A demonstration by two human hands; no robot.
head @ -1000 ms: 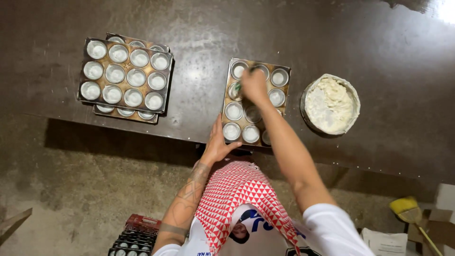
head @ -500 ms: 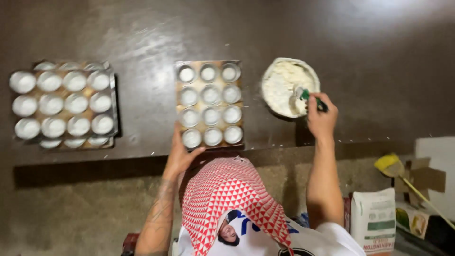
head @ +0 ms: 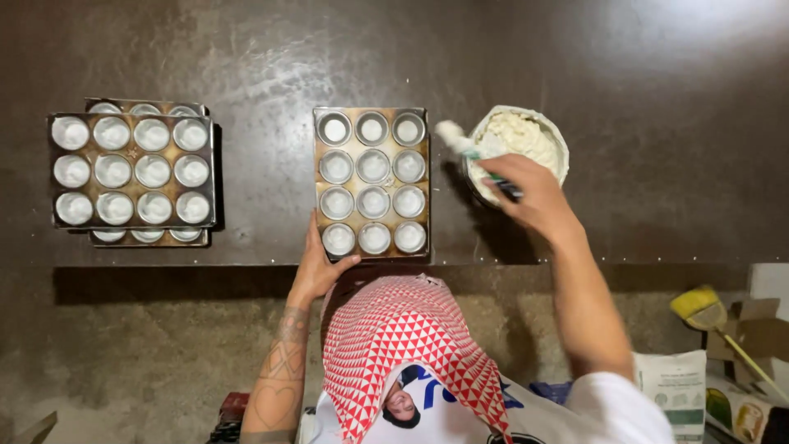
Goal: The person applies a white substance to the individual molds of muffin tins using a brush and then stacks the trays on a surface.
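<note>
Bowl [head: 559, 140] holds pale paste; muffin tray [head: 371, 113] cups carry white coating.

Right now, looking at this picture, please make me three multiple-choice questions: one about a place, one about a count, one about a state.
1. Where is the bowl of white mix?
A. right of the middle muffin tray
B. on the floor
C. left of the stacked trays

2. How many cups does the middle muffin tray have?
A. six
B. nine
C. twelve

3. What is the left hand doing?
A. hanging free
B. touching the middle tray's near edge
C. holding the broom

Answers:
1. A, the bowl sits on the dark table just right of that tray.
2. C, four rows of three cups show.
3. B, its fingers rest on the tray's near left corner, while the right hand holds a white-tipped tool over the bowl.
</note>
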